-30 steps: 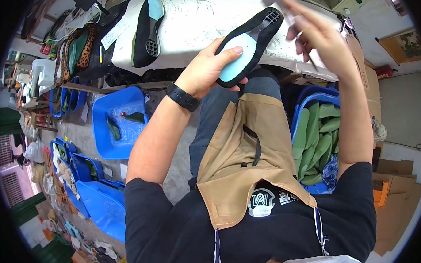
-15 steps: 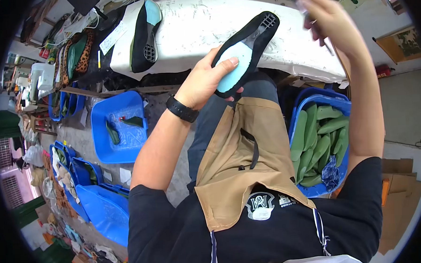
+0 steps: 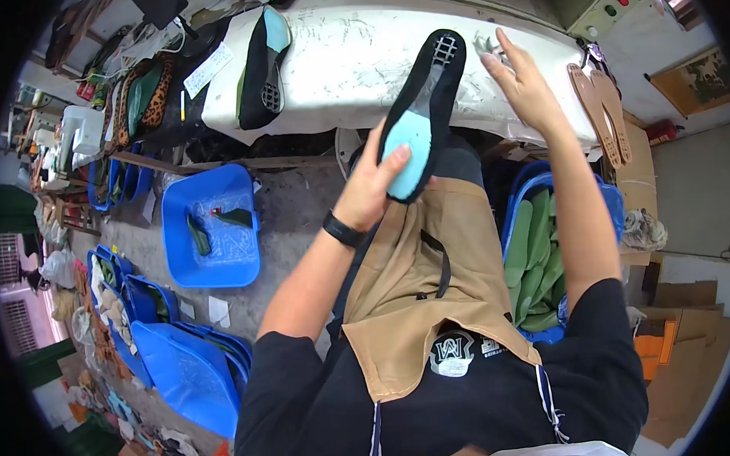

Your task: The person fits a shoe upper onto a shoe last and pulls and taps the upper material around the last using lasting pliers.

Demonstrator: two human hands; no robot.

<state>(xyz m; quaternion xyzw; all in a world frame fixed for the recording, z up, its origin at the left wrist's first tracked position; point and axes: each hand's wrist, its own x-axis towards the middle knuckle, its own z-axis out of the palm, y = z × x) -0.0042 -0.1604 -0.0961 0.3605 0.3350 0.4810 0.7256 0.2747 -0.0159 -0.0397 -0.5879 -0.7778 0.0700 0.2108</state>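
Note:
My left hand [image 3: 371,183] grips the forefoot end of a black unsoled shoe [image 3: 438,102], thumb on its light-blue pad [image 3: 408,140]. The shoe's underside faces me, with a dark grid-patterned piece at the far end. My right hand [image 3: 524,86] is just right of the shoe, over the white-covered bench [image 3: 338,74], thumb and forefinger apart. A grey, shiny item [image 3: 491,47] shows beside those fingers; its kind and any contact are unclear. Farther left on the bench lies a similar black shoe [image 3: 254,82], also underside up.
Blue tubs stand below: one [image 3: 212,271] at left holding two dark green pieces, another at right with several green sole-shaped pieces [image 3: 533,257]. Tan perforated strips [image 3: 592,108] lie at the bench's right end. Leopard-print pieces [image 3: 149,95] are at left, a control box [image 3: 616,7] at upper right.
The held shoe has come slightly nearer me and turned more upright. My right hand has moved down and left, its fingers now apart; the blurred dark item at it earlier is gone from it.

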